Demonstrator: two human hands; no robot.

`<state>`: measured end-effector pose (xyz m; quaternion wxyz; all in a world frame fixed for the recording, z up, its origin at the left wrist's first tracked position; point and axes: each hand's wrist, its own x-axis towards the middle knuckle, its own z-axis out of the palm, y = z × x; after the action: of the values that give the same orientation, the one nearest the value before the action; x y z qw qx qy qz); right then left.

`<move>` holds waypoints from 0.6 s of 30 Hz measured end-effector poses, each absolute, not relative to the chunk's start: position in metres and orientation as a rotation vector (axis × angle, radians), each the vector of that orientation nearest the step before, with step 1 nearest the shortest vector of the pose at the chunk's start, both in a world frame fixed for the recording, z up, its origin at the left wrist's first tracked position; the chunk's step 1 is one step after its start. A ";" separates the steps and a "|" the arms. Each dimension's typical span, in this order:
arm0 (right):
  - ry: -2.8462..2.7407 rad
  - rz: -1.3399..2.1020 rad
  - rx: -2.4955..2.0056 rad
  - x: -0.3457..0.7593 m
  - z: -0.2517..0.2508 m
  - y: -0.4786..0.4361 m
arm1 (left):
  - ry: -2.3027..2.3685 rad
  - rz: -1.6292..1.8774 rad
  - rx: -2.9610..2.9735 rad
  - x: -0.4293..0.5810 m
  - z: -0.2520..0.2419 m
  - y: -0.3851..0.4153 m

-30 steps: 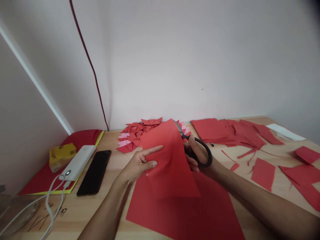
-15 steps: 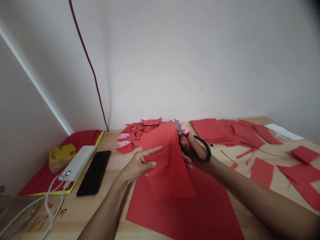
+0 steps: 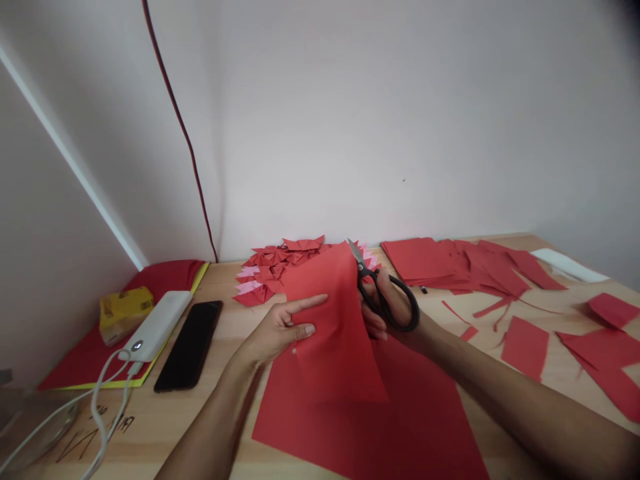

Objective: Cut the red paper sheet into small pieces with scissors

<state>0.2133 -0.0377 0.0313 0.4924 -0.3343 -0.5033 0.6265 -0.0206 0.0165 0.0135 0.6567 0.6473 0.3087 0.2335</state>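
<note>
My left hand (image 3: 277, 328) pinches the left edge of a raised red paper sheet (image 3: 335, 327), index finger stretched along it. My right hand (image 3: 393, 310) grips black-handled scissors (image 3: 383, 293) at the sheet's right edge, blades pointing up and away, nearly closed at the sheet's top corner. A larger red sheet (image 3: 400, 420) lies flat on the wooden table (image 3: 235, 333) under both hands.
Folded red and pink paper pieces (image 3: 273, 267) are piled at the wall. Cut red sheets and scraps (image 3: 470, 267) spread across the right. On the left lie a black phone (image 3: 189, 345), a white power bank (image 3: 156, 325) with cables, and a yellow box (image 3: 124, 310) on red paper.
The scissors have travelled up the sheet's right edge to its top, and the blades now show above it. My left hand has held still.
</note>
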 end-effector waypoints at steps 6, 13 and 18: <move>-1.227 1.555 -0.830 0.217 0.037 -0.039 | 0.671 0.508 1.424 -0.020 0.013 0.017; -1.196 1.514 -0.841 0.218 0.038 -0.039 | 0.690 0.489 1.448 -0.020 0.014 0.016; -1.195 1.454 -0.866 0.217 0.041 -0.041 | 0.698 0.470 1.461 -0.019 0.019 0.014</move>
<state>0.2167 -0.0407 0.0405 0.5096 -0.3598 -0.4963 0.6037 -0.0191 0.0143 0.0186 0.6651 0.6472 0.3090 0.2081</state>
